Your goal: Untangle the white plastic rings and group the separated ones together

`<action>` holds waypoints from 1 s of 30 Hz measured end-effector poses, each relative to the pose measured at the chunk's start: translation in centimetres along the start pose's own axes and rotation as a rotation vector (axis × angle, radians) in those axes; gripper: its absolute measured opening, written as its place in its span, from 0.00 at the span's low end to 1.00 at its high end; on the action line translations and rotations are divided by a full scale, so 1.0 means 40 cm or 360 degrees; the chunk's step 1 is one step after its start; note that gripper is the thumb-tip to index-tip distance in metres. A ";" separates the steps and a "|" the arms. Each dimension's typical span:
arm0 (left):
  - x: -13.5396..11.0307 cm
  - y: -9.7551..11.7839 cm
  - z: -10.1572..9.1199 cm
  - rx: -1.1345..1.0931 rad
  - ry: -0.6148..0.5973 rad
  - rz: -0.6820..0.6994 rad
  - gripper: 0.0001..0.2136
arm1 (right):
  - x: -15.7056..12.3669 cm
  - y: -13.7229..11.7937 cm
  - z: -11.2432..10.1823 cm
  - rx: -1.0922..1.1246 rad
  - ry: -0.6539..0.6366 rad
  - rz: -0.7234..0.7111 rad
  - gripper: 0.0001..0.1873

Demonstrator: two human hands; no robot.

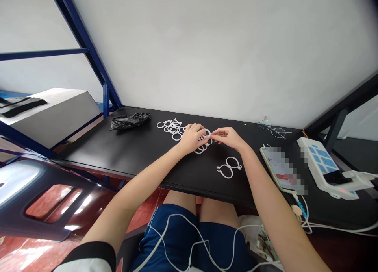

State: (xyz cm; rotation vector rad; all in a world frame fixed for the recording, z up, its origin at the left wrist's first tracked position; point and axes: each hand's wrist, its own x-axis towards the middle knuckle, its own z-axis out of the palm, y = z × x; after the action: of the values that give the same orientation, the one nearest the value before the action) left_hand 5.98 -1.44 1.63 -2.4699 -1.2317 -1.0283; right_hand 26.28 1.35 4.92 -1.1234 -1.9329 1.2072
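Note:
My left hand [192, 137] and my right hand [227, 137] meet over the middle of the black table [141, 150]. Both pinch the same white plastic ring [207, 135], fingers curled on it. More white rings hang linked below my left hand, touching the table. A loose pile of white rings [171, 127] lies just left of my left hand. Two joined rings [228, 167] lie flat nearer to me, below my right hand.
A crumpled black bag [130, 120] lies at the table's far left. Wire-framed glasses [273, 129] rest at the back right. A phone [280, 169] on a cable and a white power strip [323, 165] sit at the right. A dark plastic chair [44, 197] stands at the left.

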 end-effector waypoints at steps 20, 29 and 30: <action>0.000 -0.018 -0.014 -0.0049 0.0138 -0.0216 0.12 | 0.021 0.028 0.055 0.0015 0.0398 -0.0384 0.21; 0.000 -0.014 -0.023 -0.0224 0.0146 -0.0250 0.12 | 0.017 0.019 0.057 0.0055 0.0414 -0.0384 0.21; 0.000 -0.014 -0.024 -0.0241 0.0144 -0.0261 0.12 | 0.017 0.018 0.058 0.0059 0.0417 -0.0373 0.21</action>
State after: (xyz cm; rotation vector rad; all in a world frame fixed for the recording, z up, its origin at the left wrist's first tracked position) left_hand 5.10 -1.51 2.26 -2.4316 -1.3941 -1.3058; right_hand 24.34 1.16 3.32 -0.9528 -1.7768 0.9179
